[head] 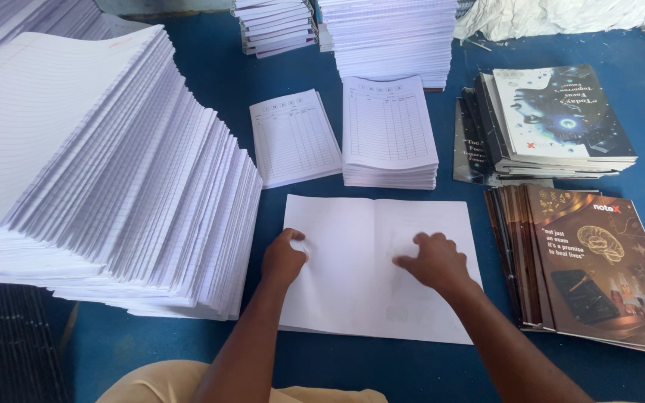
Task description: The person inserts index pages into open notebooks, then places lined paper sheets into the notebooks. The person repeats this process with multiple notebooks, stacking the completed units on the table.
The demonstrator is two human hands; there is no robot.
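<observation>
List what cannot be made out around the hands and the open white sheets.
1. Head view: the left hand is curled on the open white sheets; its grip hides whatever is under its fingers.
2. The right hand covers part of the right page.
3. The tall ruled-paper stack runs off the left edge.
4. The brown covers are cut at the right edge.

Both forearms are bare from the lower edge of the view up to the wrists: no sleeves, no watch, no bands, no gloves. The left hand and the right hand carry no rings that can be made out. At the bottom edge, a strip of plain tan cloth covers the person's lap.
</observation>
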